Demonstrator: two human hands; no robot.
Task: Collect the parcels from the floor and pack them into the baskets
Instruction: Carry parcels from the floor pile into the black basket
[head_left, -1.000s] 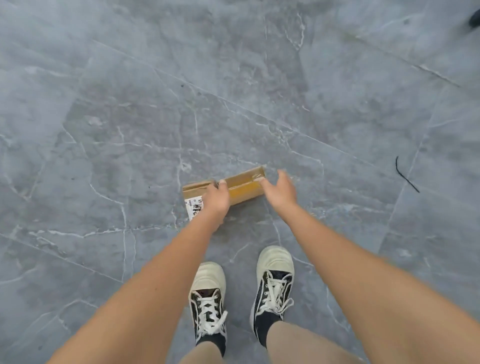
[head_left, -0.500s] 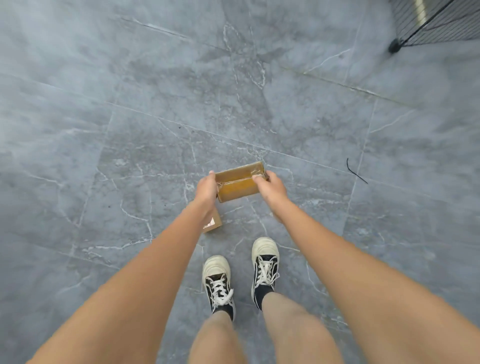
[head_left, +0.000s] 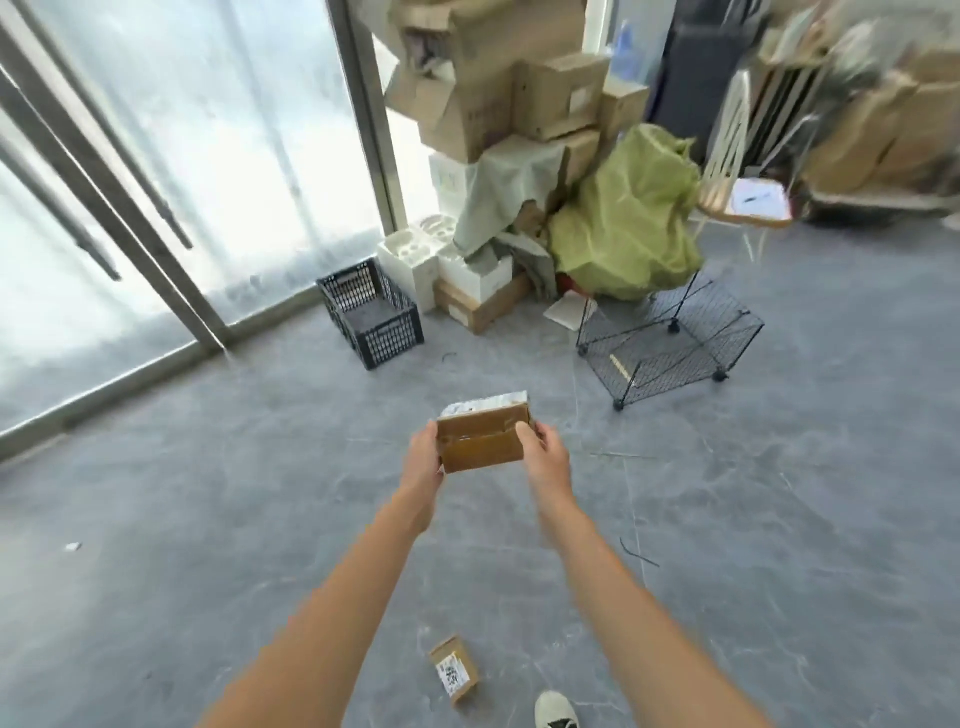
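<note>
Nearest: a shoe toe (head_left: 556, 711) at the bottom edge, and just beside it a small labelled parcel (head_left: 453, 670) lying flat on the grey tile floor (head_left: 208, 519), not yet collected.

Mid-field: a brown taped parcel (head_left: 483, 432) held in the air between both hands, well above the floor. Left hand (head_left: 425, 457) grips its left end, fingers wrapped behind; right hand (head_left: 545, 451) grips the right end, thumb on the near face. Both grips closed on the box, label side tilted away and upward.

Step in hand, as I judge it: carry to a basket. Keep the box level with both ends supported, and lower it in rather than dropping it.

Beyond: open floor ahead, only thin scraps and a dark strand (head_left: 638, 553) on the tiles. Black plastic crate (head_left: 370, 313) at far left by the glass door (head_left: 156, 156); wire basket (head_left: 670, 343) on small feet at far right, rim low, thin wire edges that could snag a corner.

Farthest: stacked cartons (head_left: 498, 78), a green bag (head_left: 628, 213) leaning over the wire basket's back edge, and a chair (head_left: 737, 176). Approach from the front.
</note>
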